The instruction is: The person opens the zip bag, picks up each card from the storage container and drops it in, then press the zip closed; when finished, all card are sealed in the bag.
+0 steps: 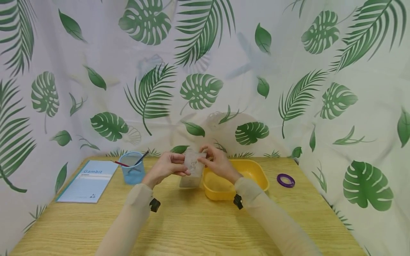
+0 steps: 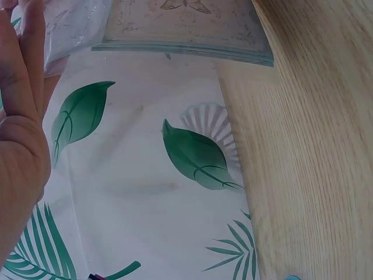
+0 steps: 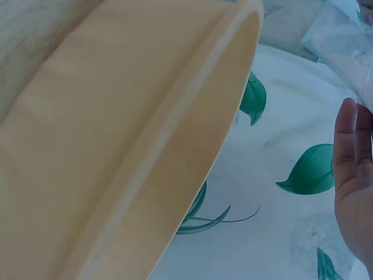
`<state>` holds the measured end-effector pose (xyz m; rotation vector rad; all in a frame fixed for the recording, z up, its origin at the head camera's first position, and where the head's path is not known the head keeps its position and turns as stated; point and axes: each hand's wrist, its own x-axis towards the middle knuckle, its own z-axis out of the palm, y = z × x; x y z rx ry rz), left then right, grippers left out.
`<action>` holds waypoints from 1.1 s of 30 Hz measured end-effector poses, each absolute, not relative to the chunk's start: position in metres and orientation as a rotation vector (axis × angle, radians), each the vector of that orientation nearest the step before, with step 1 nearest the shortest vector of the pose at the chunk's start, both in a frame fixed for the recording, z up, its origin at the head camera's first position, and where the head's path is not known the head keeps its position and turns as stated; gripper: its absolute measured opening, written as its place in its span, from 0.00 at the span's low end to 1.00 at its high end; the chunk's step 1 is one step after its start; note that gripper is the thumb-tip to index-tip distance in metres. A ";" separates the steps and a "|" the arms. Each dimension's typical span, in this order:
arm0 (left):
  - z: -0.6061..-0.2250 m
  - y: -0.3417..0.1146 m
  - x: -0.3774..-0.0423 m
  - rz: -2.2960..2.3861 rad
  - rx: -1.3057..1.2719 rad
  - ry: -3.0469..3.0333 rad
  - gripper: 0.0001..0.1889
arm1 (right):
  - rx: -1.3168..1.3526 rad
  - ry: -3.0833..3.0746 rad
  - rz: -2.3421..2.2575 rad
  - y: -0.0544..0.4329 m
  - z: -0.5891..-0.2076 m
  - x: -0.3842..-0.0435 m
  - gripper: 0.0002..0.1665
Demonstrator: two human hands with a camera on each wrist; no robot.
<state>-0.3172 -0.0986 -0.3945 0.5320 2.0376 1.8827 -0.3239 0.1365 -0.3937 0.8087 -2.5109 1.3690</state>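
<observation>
Up over the back of the table, both hands hold a thin translucent packet [image 1: 194, 160] with a faint print. My left hand [image 1: 166, 165] pinches its left edge, and my right hand [image 1: 220, 164] grips its upper right edge between thumb and fingers. Just beneath stands a stack of flat, clear-edged sheets [image 1: 190, 182]; the left wrist view shows a butterfly printed on the stack [image 2: 186, 26]. A yellow plastic basket [image 1: 221, 195] sits directly right of it, under the right forearm. In the right wrist view the packet [image 3: 344, 44] meets the right fingertips [image 3: 348, 111].
At the left lie a pale blue notebook [image 1: 88, 181] and a blue mesh pen cup [image 1: 132, 174] with a few pens. A purple ring [image 1: 285, 180] rests right of the basket. A leaf-print curtain [image 1: 205, 89] hangs behind the wooden table [image 1: 192, 227].
</observation>
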 end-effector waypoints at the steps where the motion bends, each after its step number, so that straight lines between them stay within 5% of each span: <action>1: -0.394 -0.099 -0.317 1.885 0.521 2.035 0.29 | 0.819 -2.504 1.341 0.137 -0.394 -0.324 0.12; 10: -0.392 -0.101 -0.318 1.888 0.560 2.025 0.26 | 0.904 -2.487 1.200 0.138 -0.396 -0.322 0.06; 33: -0.398 -0.107 -0.317 1.874 0.603 2.068 0.21 | 0.857 -2.464 1.391 0.140 -0.414 -0.319 0.08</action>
